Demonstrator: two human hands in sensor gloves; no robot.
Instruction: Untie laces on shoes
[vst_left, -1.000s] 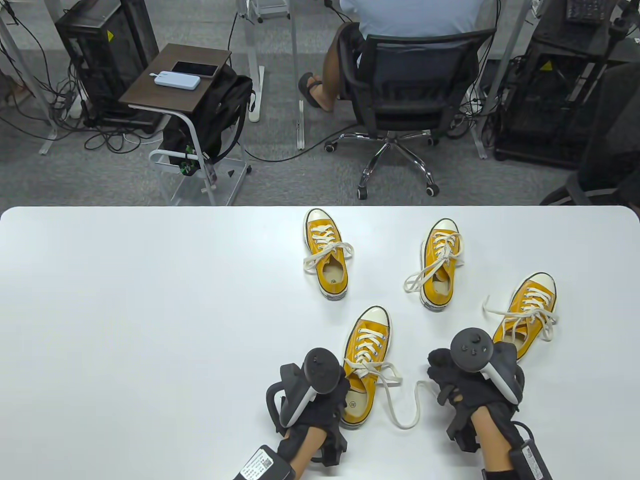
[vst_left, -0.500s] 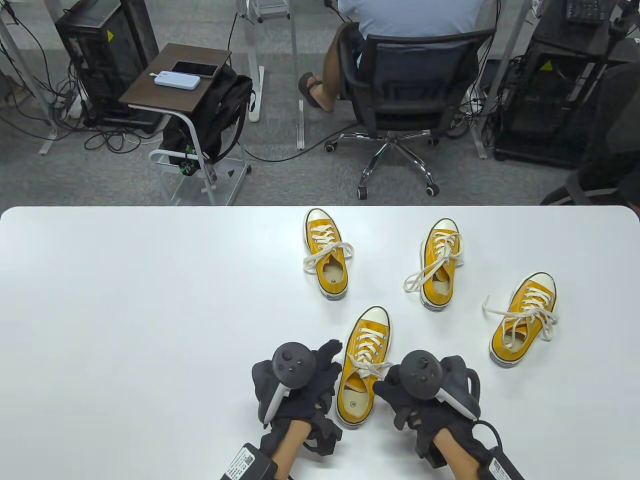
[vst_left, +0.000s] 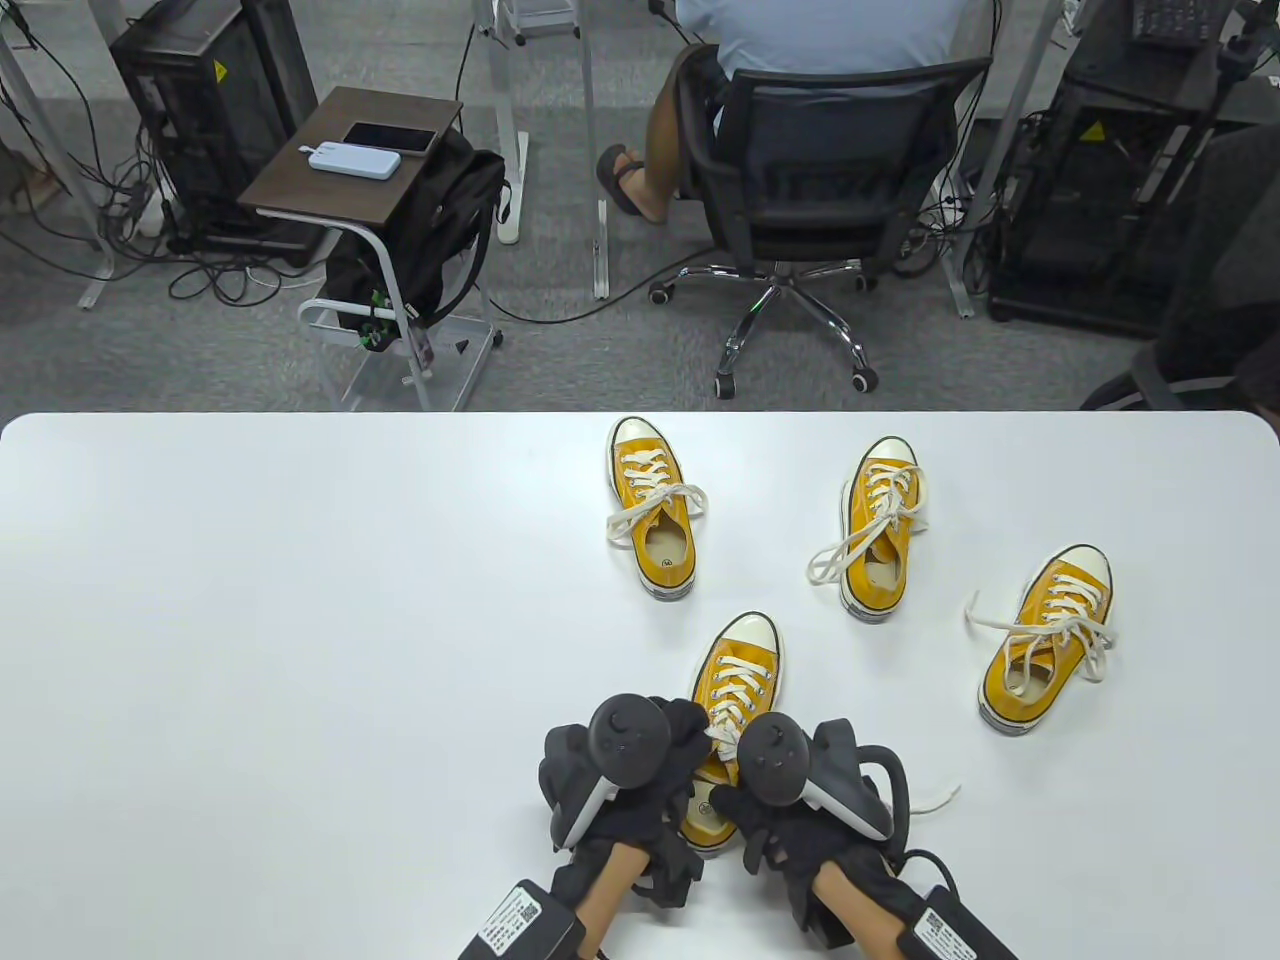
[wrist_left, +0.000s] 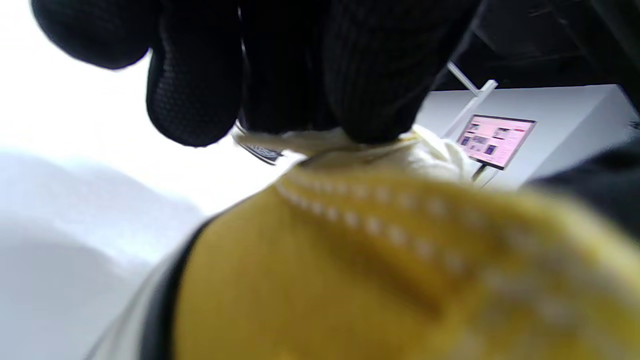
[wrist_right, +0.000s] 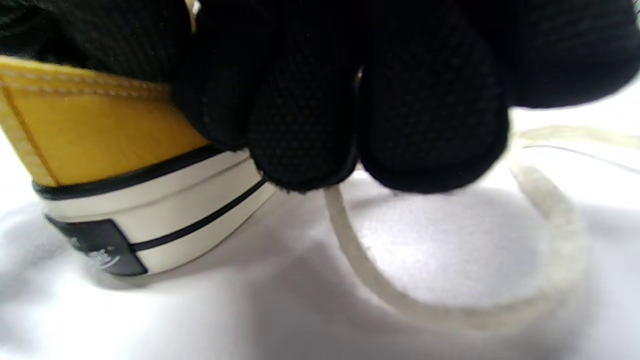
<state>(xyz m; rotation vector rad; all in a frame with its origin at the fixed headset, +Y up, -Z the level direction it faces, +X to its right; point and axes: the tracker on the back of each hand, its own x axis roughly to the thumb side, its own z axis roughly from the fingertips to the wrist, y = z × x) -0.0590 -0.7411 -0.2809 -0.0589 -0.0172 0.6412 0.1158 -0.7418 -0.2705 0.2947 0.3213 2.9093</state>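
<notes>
Yellow nearest sneaker (vst_left: 738, 672) sits at the table's (vst_left: 300, 620) near edge, both hands over its lace knot. Left hand (vst_left: 625, 775) pinches the white lace (wrist_left: 320, 142) at the tongue; right hand (vst_left: 790, 790) is curled beside the heel with a lace loop (wrist_right: 450, 305) trailing under its fingers (wrist_right: 300, 125), actual grasp can't tell. Three other sneakers (vst_left: 652, 520) (vst_left: 880, 528) (vst_left: 1045, 640) lie farther back, apart.

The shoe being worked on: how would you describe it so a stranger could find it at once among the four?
On the white table lie four yellow canvas sneakers. The one meant is the sneaker nearest the table's front edge, with its white toe pointing away. Only this one has the left hand and right hand over its heel.
</notes>
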